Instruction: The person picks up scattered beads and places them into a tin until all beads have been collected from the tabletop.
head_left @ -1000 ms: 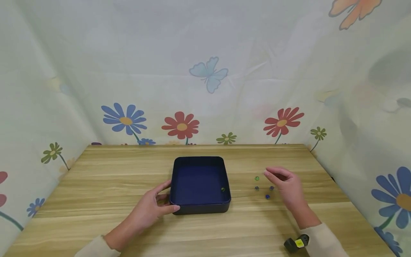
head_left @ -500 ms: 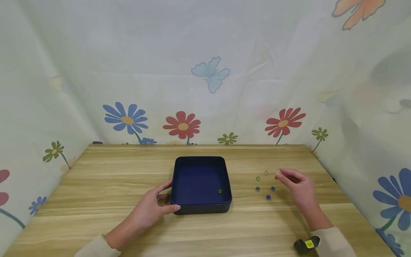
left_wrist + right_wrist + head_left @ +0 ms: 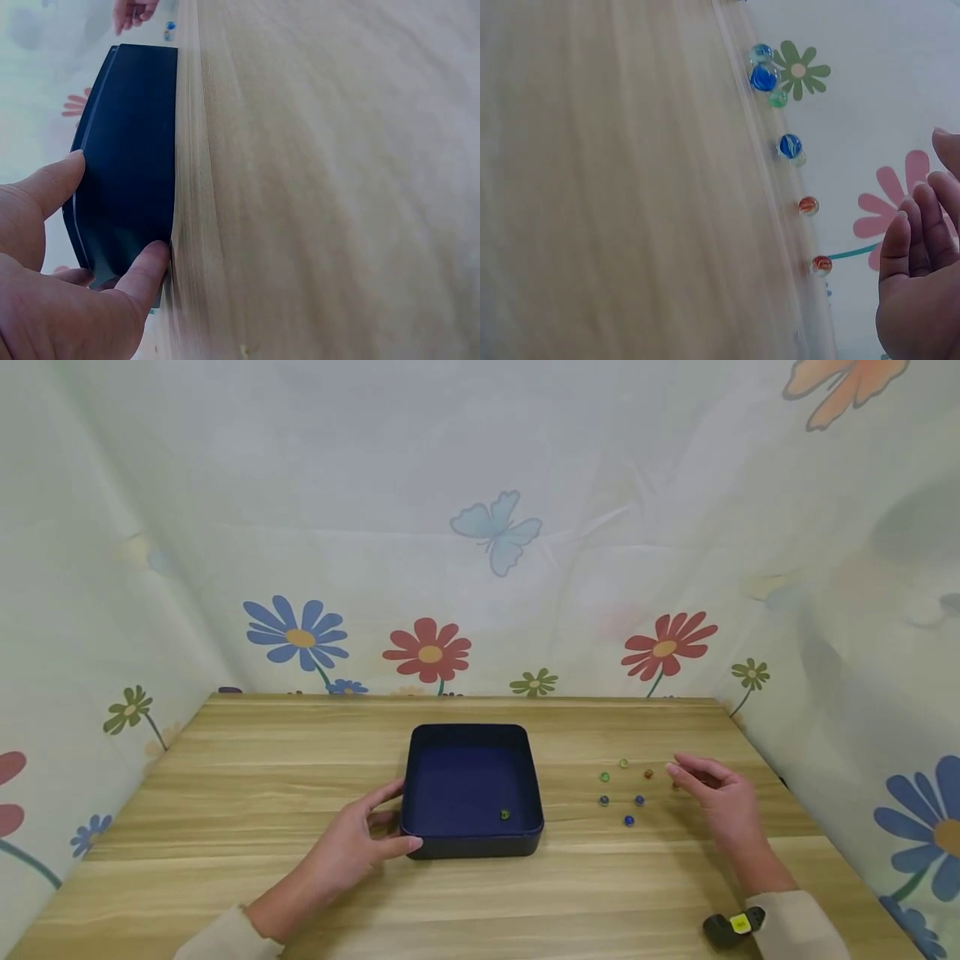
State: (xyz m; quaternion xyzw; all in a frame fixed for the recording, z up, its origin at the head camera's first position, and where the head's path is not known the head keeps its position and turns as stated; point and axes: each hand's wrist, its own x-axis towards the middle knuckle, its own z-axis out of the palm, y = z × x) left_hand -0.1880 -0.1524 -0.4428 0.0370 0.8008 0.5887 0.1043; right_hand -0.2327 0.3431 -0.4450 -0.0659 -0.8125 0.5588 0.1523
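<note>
Right hand (image 3: 717, 797), fingers loosely bent and apparently empty, is shifting past one red-swirled marble (image 3: 648, 773) to a second marble (image 3: 821, 265) beside them, seemingly within reach, while left hand (image 3: 351, 845) is gripping navy tray (image 3: 474, 848).

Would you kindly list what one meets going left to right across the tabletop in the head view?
Left hand → dark blue box → leftmost green marble outside it → nearest blue marble → red-brown marble → right hand.

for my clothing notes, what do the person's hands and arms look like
The left hand and right hand show no gloves or rings. The left sleeve and right sleeve are cream; a black device bearing a yellow label sits beside the latter.
</note>
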